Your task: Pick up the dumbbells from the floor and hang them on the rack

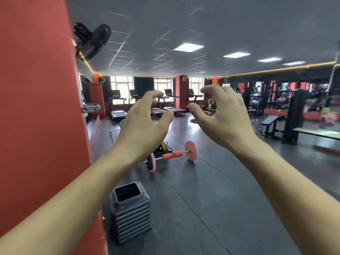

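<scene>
A person stands in a gym with both bare arms stretched out ahead, the left hand (pixel 145 115) and the right hand (pixel 220 115) raised side by side in mid-air, fingers curled loosely like claws and thumbs apart from them, neither hand gripping anything. Below and beyond the hands, on the dark rubber floor (pixel 230 196), lies a dumbbell (pixel 172 155) with a red foam handle on a steel bar and a pink disc at each end; both discs stand on edge on the floor, well clear of the hands. Just behind its left end sits a low black rack (pixel 165 150) holding a yellow plate (pixel 163 146) upright in one of its slots; how many more plates it carries cannot be told, since the left wrist covers part of it. Nearer the person, close beside a broad red pillar (pixel 36 107) that fills the left of the scene, stands a ribbed black bin (pixel 131 212) with a square mouth; its inside is dark, and what it contains cannot be made out. A black fan (pixel 92 40) is mounted high on the pillar. Across the room, a row of treadmills (pixel 165 105) faces bright windows (pixel 121 85), while a black bench (pixel 272 124) and blurred weight machines line the right side under a grey panelled ceiling with lit square lamps (pixel 188 47).
</scene>
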Available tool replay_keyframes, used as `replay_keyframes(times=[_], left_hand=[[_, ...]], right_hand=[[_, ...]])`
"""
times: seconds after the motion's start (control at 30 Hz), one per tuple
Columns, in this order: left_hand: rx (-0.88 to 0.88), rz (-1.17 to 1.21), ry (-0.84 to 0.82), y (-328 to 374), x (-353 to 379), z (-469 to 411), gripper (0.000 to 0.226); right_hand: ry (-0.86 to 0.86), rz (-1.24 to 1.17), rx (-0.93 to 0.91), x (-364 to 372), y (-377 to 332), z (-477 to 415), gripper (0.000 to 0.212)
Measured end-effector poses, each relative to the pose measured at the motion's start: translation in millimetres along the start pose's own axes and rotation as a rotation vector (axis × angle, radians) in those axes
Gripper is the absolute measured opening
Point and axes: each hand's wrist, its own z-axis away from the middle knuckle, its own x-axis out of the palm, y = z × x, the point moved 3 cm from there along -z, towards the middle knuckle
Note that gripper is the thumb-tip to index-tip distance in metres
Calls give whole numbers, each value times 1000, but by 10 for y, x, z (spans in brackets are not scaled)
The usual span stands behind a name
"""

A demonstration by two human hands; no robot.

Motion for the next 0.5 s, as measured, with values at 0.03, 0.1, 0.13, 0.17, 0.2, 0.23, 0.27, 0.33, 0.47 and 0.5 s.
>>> replay_keyframes(times=[0.03, 0.1, 0.13, 0.17, 0.2, 0.23, 0.27, 0.33, 0.47, 0.5], left_hand=[[6, 1, -2, -21, 149, -68, 43], [21, -1, -9, -82, 407, -203, 43], [29, 13, -18, -131, 518, -272, 43], [34, 33, -27, -196, 649, -380, 43], [34, 45, -35, -260, 747, -473, 44], [30, 50, -42, -327, 833, -567, 44], [26, 64, -52, -414, 947, -692, 45], [28, 89, -64, -593, 1171, -949, 46], [44, 123, -87, -872, 1609, -1500, 45], [53, 125, -99, -923, 1721, -1643, 45]], right_hand=[[10, 18, 12, 3, 141, -45, 44], [30, 47, 28, 53, 385, -134, 42], [34, 59, 36, 102, 489, -177, 42], [36, 74, 47, 171, 604, -244, 43], [31, 86, 54, 232, 690, -296, 44], [25, 100, 58, 298, 768, -349, 45], [24, 118, 61, 382, 867, -428, 46], [36, 153, 72, 547, 1063, -610, 47], [69, 200, 104, 821, 1419, -1056, 47], [78, 210, 114, 879, 1507, -1171, 47]])
